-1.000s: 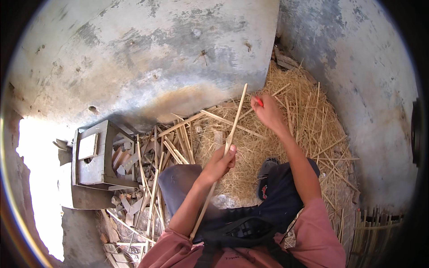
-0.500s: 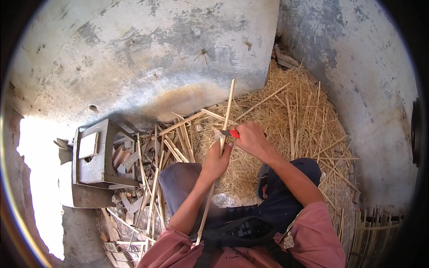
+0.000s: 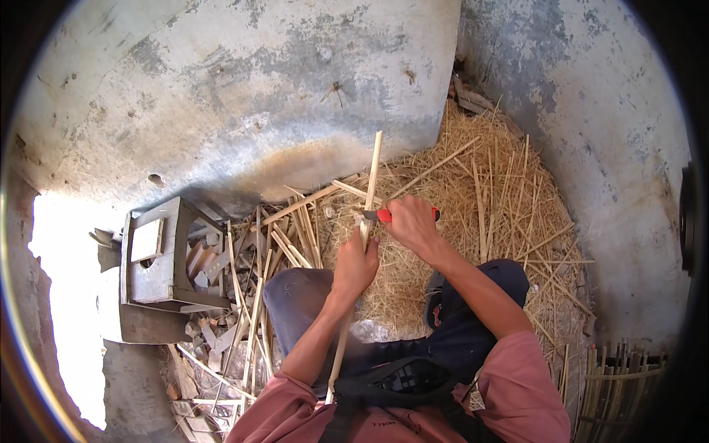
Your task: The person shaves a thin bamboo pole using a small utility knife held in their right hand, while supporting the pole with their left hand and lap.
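Observation:
A long pale strip of split bamboo or wood [image 3: 374, 166] runs from my lap up past my hands, its far end raised over the straw. My left hand [image 3: 356, 264] is closed around its middle, thumb along the right side. My right hand [image 3: 412, 224] grips a knife with a red and black handle [image 3: 384, 215]. The knife's dark blade [image 3: 368, 215] lies across the strip just beyond my left fingers. A small light curl or sliver shows beside the blade. My right fingers hide most of the handle.
Shavings and straw [image 3: 443, 177] heap in front of me. Loose strips [image 3: 295, 244] and rubble lie to the left beside a worn wooden stool-like box [image 3: 159, 251]. Plastered walls [image 3: 295, 88] close in the far side and right. Upright sticks [image 3: 620, 391] stand at lower right.
The strip's far end has tipped slightly left. My right hand and the knife have shifted a little left and nearer me, showing more of the handle's end. My left hand has moved slightly.

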The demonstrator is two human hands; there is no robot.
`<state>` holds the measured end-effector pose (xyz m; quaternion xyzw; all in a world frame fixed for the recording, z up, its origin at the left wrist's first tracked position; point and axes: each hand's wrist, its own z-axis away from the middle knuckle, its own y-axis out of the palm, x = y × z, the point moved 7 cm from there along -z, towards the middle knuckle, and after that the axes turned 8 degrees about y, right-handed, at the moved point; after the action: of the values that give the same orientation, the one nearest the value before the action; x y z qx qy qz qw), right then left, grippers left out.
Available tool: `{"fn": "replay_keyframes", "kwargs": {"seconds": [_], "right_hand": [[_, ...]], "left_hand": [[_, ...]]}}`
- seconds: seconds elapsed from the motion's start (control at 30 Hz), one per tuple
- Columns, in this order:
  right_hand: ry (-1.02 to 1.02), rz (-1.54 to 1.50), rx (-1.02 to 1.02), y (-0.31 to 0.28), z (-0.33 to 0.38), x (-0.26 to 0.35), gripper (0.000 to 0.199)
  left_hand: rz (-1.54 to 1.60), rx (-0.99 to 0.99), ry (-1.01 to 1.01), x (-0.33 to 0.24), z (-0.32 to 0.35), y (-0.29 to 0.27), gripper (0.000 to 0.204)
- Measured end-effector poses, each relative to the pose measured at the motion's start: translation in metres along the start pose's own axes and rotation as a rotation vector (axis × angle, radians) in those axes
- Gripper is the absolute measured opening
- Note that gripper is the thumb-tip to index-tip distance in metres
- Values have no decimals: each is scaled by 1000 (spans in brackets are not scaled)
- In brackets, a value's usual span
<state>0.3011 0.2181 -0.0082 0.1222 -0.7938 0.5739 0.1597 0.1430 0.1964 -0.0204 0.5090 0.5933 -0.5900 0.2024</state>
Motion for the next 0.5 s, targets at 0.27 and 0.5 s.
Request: {"fn": "replay_keyframes", "kwargs": {"seconds": [0.27, 0.5], "right_hand": [[19, 31, -81, -10, -17, -12, 16], [34, 60, -61, -8, -27, -18, 13]], "left_hand": [[-56, 21, 64, -3, -1, 2, 31], [-63, 11, 77, -7, -3, 2, 28]]}}
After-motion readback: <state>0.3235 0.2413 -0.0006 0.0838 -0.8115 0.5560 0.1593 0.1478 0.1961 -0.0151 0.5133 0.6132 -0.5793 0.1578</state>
